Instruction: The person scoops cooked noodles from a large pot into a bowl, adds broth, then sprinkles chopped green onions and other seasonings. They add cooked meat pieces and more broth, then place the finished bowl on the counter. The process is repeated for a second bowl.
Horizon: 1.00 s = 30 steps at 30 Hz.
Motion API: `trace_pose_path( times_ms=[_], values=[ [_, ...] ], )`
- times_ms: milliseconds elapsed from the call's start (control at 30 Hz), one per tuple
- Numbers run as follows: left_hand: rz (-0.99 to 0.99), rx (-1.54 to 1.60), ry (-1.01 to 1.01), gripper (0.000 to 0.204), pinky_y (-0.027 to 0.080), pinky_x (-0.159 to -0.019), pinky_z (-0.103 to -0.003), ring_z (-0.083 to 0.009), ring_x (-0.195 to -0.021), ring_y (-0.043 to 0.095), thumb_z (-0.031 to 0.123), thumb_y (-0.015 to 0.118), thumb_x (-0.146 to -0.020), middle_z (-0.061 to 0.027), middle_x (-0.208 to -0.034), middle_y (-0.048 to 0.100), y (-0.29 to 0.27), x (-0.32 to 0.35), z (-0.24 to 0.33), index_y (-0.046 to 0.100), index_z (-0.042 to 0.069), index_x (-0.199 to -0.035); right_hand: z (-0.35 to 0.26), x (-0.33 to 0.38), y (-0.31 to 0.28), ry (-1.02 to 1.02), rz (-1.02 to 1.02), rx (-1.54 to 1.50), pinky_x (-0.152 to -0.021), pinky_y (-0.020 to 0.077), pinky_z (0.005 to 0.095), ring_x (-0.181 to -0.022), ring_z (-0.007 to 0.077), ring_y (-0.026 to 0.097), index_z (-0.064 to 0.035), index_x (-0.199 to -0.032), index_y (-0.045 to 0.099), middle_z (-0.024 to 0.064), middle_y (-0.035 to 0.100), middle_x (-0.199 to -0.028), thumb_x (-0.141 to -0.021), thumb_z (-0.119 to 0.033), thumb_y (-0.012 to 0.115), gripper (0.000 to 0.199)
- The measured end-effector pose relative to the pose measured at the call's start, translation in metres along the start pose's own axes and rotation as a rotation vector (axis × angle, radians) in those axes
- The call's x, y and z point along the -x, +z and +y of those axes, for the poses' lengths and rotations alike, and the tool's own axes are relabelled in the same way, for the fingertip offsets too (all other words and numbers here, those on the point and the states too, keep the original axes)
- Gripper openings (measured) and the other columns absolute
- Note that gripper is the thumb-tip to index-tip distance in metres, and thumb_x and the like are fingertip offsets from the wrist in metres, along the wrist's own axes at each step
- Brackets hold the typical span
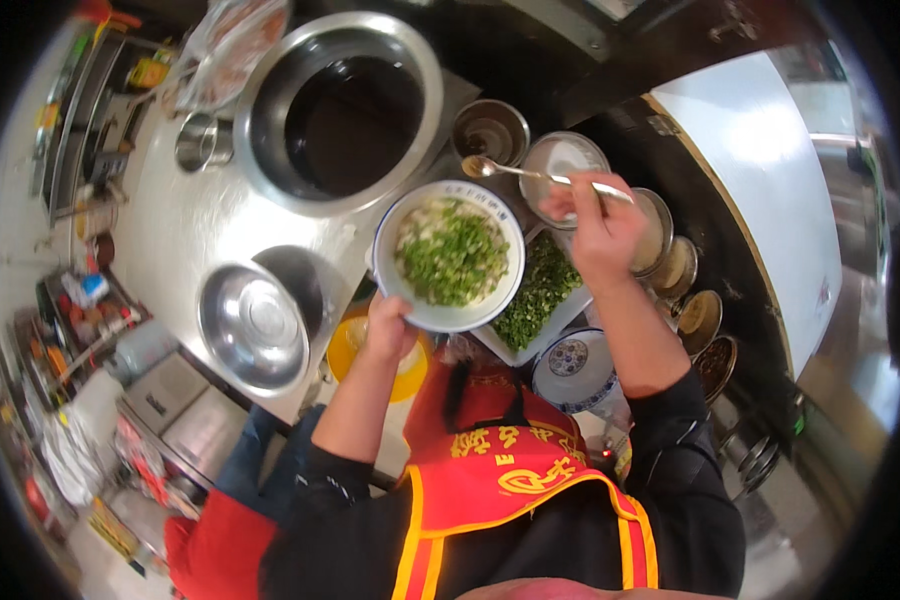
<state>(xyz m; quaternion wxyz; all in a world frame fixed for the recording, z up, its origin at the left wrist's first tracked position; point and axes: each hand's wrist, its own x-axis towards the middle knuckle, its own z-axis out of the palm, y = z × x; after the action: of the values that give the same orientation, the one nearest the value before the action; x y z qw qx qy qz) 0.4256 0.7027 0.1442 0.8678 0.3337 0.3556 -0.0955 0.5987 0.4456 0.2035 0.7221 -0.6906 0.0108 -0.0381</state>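
My left hand (388, 325) grips the near-left rim of a white bowl (513, 262), holding it up in the middle of the view. Chopped green onions (455, 255) with pale bits fill the bowl. My right hand (602, 228) is closed around the handle of a metal spoon (530, 174). The spoon's tip carries something brownish and hangs just beyond the bowl's far rim, beside a round metal container (517, 120) with brown contents. A container of white seasoning (562, 150) lies under the spoon handle. Beneath my right wrist is a tray (562, 316) of chopped greens.
A large metal basin (255, 185) of dark liquid stands at far left, near a metal cup (202, 142). An empty steel bowl (255, 330) and yellow bowl (410, 375) are nearer. Seasoning containers (701, 315) line the right; a patterned bowl (595, 375) sits nearby. Someone in red (220, 550) is lower left.
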Motion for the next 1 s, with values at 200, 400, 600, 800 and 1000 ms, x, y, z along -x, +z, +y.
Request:
trace_pose_path(
  times_ms=[200,400,600,800,1000],
  values=[
    [-0.028,-0.013,0.059,0.07,0.055,-0.096,-0.041,-0.032,-0.109,0.066,0.003,0.051,-0.069,-0.017,-0.122,0.066,0.014,0.002,0.004,0.051,-0.006,-0.138,0.002,0.005,-0.063,-0.015,0.371,0.256,-0.064,0.0563,0.0303,-0.074,0.0158,0.071,0.0004,-0.11,0.066,0.0114,0.074,-0.09,-0.106,-0.017,0.062,0.019],
    [-0.048,-0.031,0.005,0.07,0.055,-0.099,-0.045,-0.0329,-0.109,0.067,0.003,0.049,-0.069,-0.0158,-0.12,0.066,0.018,0.006,0.011,0.049,-0.006,-0.139,0.042,0.027,-0.052,-0.102,0.026,0.627,-0.072,0.0544,0.0294,-0.076,0.0089,0.065,-0.0008,-0.103,0.074,0.0089,0.074,-0.085,-0.103,-0.016,0.065,0.017],
    [-0.085,-0.015,0.066,0.063,0.054,-0.099,-0.044,-0.0305,-0.109,0.065,0.001,0.048,-0.071,-0.0129,-0.118,0.064,0.005,-0.005,0.004,0.052,-0.005,-0.134,0.044,0.022,-0.044,0.01,0.183,0.659,-0.065,0.0564,0.0309,-0.066,0.0139,0.069,0.0003,-0.1,0.074,0.0093,0.073,-0.079,-0.099,-0.013,0.066,0.015],
    [-0.049,-0.085,0.079,0.069,0.043,-0.115,-0.048,-0.0346,-0.131,0.056,0.007,0.049,-0.074,-0.0161,-0.137,0.06,0.003,-0.011,0.006,0.048,-0.005,-0.142,0.042,0.021,-0.048,0.317,0.104,0.24,-0.065,0.0584,0.0303,-0.07,0.018,0.07,0.0054,-0.107,0.069,0.0112,0.072,-0.086,-0.104,-0.008,0.058,0.017],
    [-0.046,-0.041,0.049,0.069,0.053,-0.102,-0.045,-0.0312,-0.115,0.063,0.001,0.048,-0.072,-0.0134,-0.124,0.062,0.01,-0.012,0.008,0.048,-0.002,-0.141,-0.014,0.04,-0.054,0.177,0.176,-0.008,-0.061,0.0564,0.03,-0.069,0.0192,0.07,0.0062,-0.108,0.066,0.0143,0.072,-0.086,-0.105,-0.009,0.058,0.017]
  ],
)
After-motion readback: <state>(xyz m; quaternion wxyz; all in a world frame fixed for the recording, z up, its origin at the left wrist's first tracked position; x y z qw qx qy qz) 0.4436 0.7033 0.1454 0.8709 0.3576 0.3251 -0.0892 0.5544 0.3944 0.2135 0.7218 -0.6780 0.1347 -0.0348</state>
